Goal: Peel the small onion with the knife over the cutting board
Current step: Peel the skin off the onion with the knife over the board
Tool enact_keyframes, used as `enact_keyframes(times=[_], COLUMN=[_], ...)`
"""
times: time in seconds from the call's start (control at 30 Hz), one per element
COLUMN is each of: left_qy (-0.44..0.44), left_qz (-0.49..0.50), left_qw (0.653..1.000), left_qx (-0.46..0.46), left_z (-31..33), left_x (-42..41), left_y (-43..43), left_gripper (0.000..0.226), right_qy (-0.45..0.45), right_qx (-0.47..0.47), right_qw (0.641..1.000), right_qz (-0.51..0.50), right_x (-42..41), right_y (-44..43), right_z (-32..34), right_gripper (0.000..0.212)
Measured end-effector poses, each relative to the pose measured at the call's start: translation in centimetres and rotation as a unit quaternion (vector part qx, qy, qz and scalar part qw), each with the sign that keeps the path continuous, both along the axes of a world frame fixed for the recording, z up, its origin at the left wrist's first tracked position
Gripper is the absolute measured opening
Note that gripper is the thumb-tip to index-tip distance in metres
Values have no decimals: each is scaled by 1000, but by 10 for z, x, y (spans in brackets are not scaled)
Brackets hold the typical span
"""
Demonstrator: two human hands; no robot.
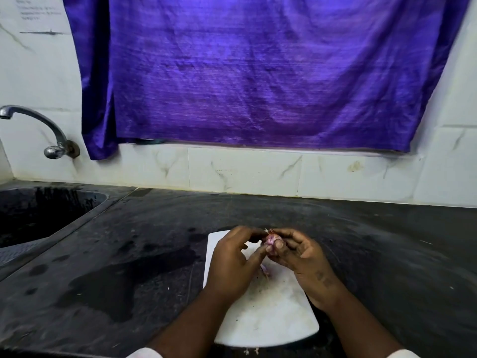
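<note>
As I look down through the head camera, the sink (pixel 38 213) lies at nine o'clock of the view, a dark basin sunk in the black counter (pixel 387 241). The tap (pixel 38 125) stands above it at ten o'clock, mounted on the tiled wall (pixel 245 171), its spout curving left. A purple cloth (pixel 258 73) hangs over the wall from eleven round to one o'clock.

On the counter at seven o'clock spreads a wet patch (pixel 124 280), just beside the white board (pixel 271 319), which lies at six o'clock with its rounded end towards me.

The left hand (pixel 229 264) is over the board's far left part. Its fingers are curled, and thumb and forefinger close on the onion (pixel 271 240) from its nine o'clock side. Whether they pinch flesh or only loose skin I cannot tell.

The onion is held up over the board's far end, between the two hands. It is small, pinkish purple, with a dry tuft at its twelve o'clock end.

A scrap of skin (pixel 265 271) lies on the board below it, at the onion's six o'clock (partly hidden by the left hand).

The right hand (pixel 307 257) grips the onion from its three o'clock side, thumb pressed on the near face, the other fingers curled behind it.

White sleeves (pixel 405 353) show at the bottom edge.
</note>
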State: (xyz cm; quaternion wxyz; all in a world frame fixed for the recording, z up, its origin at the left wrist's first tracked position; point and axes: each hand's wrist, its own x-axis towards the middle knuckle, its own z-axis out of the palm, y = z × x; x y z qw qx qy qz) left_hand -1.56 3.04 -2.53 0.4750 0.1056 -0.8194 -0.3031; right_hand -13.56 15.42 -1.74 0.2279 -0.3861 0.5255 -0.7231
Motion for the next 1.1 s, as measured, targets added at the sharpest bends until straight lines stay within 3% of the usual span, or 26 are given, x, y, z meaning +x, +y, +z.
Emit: enact_keyframes(times=[0.23,0.33,0.53,0.77,1.1], left_qy=[19,17,-5,7,9], left_qz=[12,16,26,-20,11], left_qw=[999,1000,1000,999,1000], left_qx=[-26,-16,-5,47,11], left_z=[-4,-3,-2,1,-5], left_x=[-1,-1,0,3,0], left_y=[-5,-1,3,6,0], left_gripper=[8,7,28,27,31], right_qy=[22,26,43,33,61], right_qx=[21,18,20,11,15], right_qw=[999,999,999,999,998], right_qz=[11,8,9,-3,-15], right_x=[-1,1,3,0,-3], right_y=[-1,-1,0,0,-1], right_z=[-3,-1,0,0,-4], right_gripper=[25,34,36,35,36])
